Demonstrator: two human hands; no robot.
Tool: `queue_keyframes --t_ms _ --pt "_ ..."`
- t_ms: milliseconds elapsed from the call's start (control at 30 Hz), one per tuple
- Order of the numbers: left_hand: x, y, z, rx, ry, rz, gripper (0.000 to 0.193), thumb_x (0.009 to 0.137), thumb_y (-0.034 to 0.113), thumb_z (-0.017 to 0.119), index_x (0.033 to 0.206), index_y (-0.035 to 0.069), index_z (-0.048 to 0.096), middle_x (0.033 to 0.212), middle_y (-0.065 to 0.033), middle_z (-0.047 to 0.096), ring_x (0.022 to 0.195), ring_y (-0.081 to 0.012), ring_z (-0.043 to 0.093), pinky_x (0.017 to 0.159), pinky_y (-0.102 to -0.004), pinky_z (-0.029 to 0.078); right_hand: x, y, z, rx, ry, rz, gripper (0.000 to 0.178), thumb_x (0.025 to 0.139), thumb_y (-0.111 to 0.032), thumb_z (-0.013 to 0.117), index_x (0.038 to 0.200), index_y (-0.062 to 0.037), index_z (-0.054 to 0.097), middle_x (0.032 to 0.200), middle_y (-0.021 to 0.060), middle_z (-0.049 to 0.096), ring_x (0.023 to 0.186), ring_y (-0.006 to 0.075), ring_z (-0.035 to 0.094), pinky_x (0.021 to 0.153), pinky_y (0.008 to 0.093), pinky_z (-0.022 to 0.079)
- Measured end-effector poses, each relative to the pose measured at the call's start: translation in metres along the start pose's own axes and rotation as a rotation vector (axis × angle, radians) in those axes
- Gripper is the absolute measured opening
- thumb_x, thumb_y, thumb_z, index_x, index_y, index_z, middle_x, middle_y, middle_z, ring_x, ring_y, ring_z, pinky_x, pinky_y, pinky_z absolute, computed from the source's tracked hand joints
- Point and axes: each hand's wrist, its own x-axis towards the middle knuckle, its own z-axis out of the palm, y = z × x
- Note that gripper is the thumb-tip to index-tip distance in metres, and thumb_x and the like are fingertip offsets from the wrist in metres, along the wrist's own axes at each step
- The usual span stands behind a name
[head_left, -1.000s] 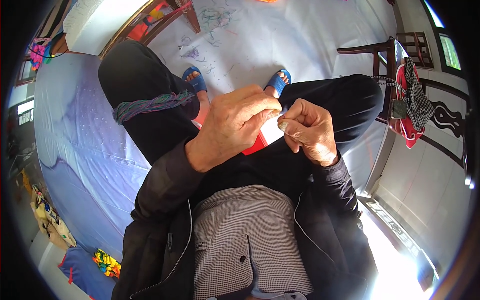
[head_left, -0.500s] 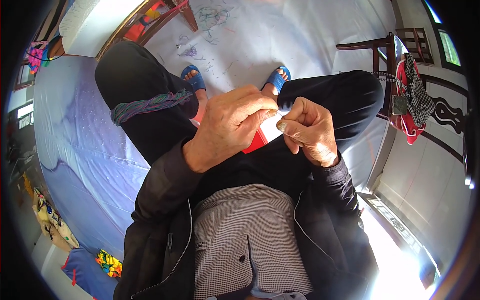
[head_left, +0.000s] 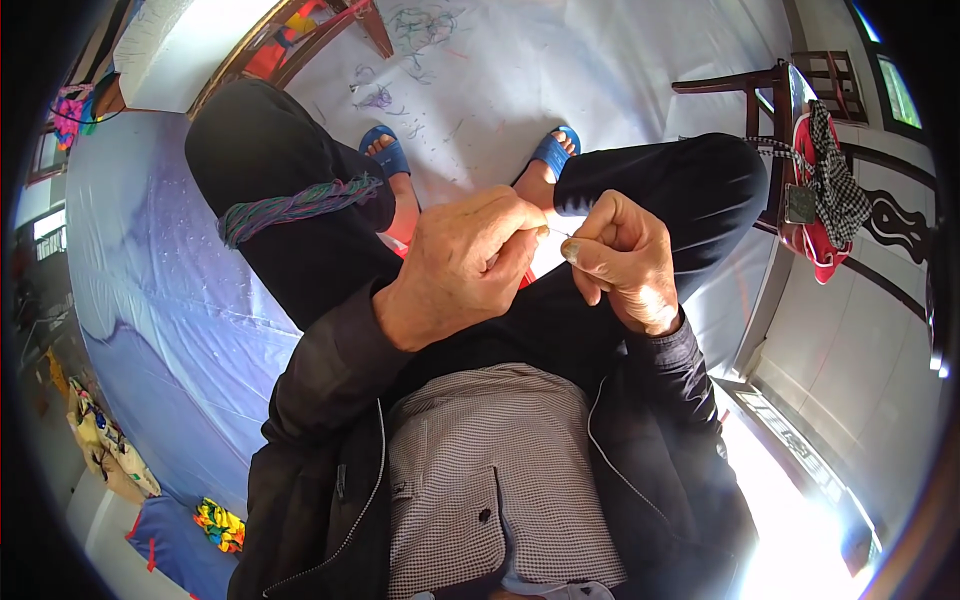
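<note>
Small square grey tag or label on red bag at wooden chair, right side of view; print too small to tell. Flat red-and-white packet-like item under hands on lap, mostly hidden; kind unclear. No signs or screens.

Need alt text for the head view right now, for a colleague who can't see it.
Seated person's left hand and right hand meet over the lap, pinching a fine thread between fingertips. A multicoloured yarn bundle lies across the left thigh.
</note>
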Motion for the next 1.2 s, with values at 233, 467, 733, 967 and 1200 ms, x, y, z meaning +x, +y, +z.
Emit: queue_keyframes --t_ms 233,467,733,967,1200 --pt "-0.006 -0.002 -0.003 0.009 0.021 -0.014 0.01 0.087 -0.007 0.066 0.091 0.002 0.063 0.075 -0.0082 0.062 0.058 -0.0218 0.06 0.054 -0.0338 0.044 -0.005 0.005 -0.01 0.033 -0.006 -0.035 0.015 0.088 0.006 0.073 0.087 0.0015 0.059 0.069 0.0067 0.064 0.05 0.0095 0.057 0.047 0.0222 0.038" --pt "-0.01 0.0 -0.006 0.058 0.021 -0.016 0.011 0.086 -0.007 0.068 0.09 0.002 0.063 0.075 -0.0076 0.063 0.058 -0.0205 0.059 0.055 -0.0321 0.044 -0.006 0.008 -0.008 -0.011 -0.002 -0.042 0.01 0.087 0.007 0.072 0.088 0.0025 0.063 0.077 0.0086 0.066 0.062 0.0107 0.061 0.056 0.0235 0.047" --pt "-0.015 -0.001 -0.006 0.021 0.054 -0.053 0.008 0.087 -0.005 0.073 0.091 0.0 0.068 0.072 -0.0067 0.059 0.058 -0.0146 0.055 0.054 -0.0278 0.041 0.002 0.015 -0.001 0.002 -0.028 -0.226 0.017 0.081 0.008 0.073 0.08 -0.0004 0.058 0.097 0.0162 0.064 0.081 0.0196 0.064 0.073 0.0312 0.055" --pt "-0.016 -0.002 -0.006 0.004 0.068 -0.055 0.008 0.087 -0.005 0.073 0.091 0.0 0.069 0.073 -0.007 0.062 0.059 -0.0145 0.057 0.055 -0.0271 0.043 0.006 0.019 0.003 0.097 0.014 -0.312 0.02 0.078 0.02 0.063 0.085 0.0013 0.059 0.093 0.0122 0.065 0.081 0.0152 0.063 0.075 0.0288 0.054" --pt "-0.016 -0.004 -0.01 0.05 0.077 -0.041 0.008 0.086 -0.005 0.074 0.091 -0.001 0.069 0.075 -0.0078 0.065 0.06 -0.0146 0.059 0.056 -0.027 0.045 0.006 0.012 -0.001 0.126 0.072 -0.307 0.026 0.078 0.019 0.064 0.096 0.0015 0.057 0.092 0.0114 0.065 0.081 0.017 0.066 0.078 0.0313 0.057"
